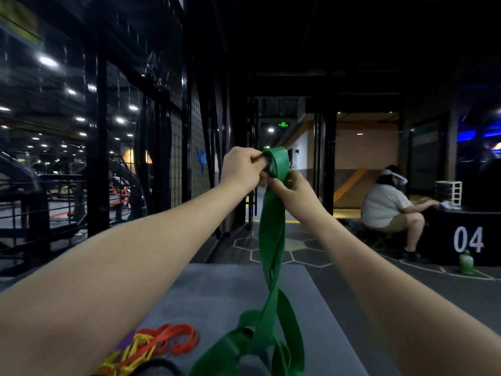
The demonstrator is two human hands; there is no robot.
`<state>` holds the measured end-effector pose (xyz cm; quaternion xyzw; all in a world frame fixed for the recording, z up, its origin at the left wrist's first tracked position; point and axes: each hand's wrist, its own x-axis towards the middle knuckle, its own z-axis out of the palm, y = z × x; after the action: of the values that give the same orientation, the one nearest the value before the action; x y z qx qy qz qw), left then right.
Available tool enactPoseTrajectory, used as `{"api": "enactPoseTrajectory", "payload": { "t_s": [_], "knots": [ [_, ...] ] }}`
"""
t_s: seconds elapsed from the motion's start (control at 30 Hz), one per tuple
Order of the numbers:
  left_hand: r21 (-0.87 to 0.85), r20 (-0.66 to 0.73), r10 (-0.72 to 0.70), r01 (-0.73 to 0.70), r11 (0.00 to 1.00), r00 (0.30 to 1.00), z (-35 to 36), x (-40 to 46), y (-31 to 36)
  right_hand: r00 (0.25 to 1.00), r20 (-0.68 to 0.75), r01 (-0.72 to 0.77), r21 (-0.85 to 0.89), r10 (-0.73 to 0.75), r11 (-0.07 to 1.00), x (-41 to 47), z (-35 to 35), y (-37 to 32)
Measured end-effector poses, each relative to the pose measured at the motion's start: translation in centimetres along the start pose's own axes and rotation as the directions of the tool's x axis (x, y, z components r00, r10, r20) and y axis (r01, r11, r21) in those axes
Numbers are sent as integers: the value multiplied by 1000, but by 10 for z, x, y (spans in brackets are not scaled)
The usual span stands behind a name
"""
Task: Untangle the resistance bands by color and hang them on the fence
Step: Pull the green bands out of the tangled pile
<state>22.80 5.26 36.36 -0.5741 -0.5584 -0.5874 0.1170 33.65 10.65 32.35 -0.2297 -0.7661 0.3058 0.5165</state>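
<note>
A wide green resistance band [272, 240] hangs in long loops from both my raised hands down to the grey mat [222, 294]. My left hand [241, 166] pinches the band's top fold, fingers curled into it. Just below and to the right, my right hand [294, 189] grips the same band. On the mat at lower left lies a tangle of orange bands [176, 339], yellow bands [130, 354] and a purple band [127, 339]. The black wire-mesh fence [173, 147] runs along the left side.
A seated person [390, 207] leans on a black counter marked 04 [469, 237] at the right. A green bottle [465, 263] stands on the floor beside it. A black cord [160, 365] lies near the tangle. A dark corridor opens ahead.
</note>
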Motion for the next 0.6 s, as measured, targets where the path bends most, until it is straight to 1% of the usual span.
{"api": "enactPoseTrajectory", "payload": {
  "t_s": [0.07, 0.13, 0.2, 0.3, 0.4, 0.47, 0.53, 0.6],
  "knots": [
    [-85, -25, -53, 51, 995, 998, 2, 7, 6, 998, 60, -28, 24, 26, 999, -3, 0, -3],
    [-172, -60, -114, 102, 980, 992, 3, 13, 9, 994, 105, -37, 11, 36, 999, -11, 1, 2],
    [-223, -78, -163, 143, 964, 983, 1, 16, 8, 992, 99, -87, 55, 81, 995, -18, -2, 10],
    [-284, -57, -199, 175, 943, 978, -4, 12, 5, 988, 66, -148, 112, 142, 983, -23, -14, 19],
    [-329, -34, -232, 209, 921, 972, -7, 7, -1, 992, 49, -119, 98, 114, 988, -22, -28, 20],
    [-373, -40, -263, 229, 899, 964, -10, 7, -4, 996, 61, -78, 126, 70, 989, -19, -36, 15],
    [-403, -49, -279, 237, 884, 959, -14, 8, -5, 997, 62, -51, 175, 41, 983, -12, -43, 6],
    [-429, -69, -285, 229, 874, 956, -18, 8, -5, 998, 64, -39, 275, 23, 961, -5, -48, -4]
  ]
}}
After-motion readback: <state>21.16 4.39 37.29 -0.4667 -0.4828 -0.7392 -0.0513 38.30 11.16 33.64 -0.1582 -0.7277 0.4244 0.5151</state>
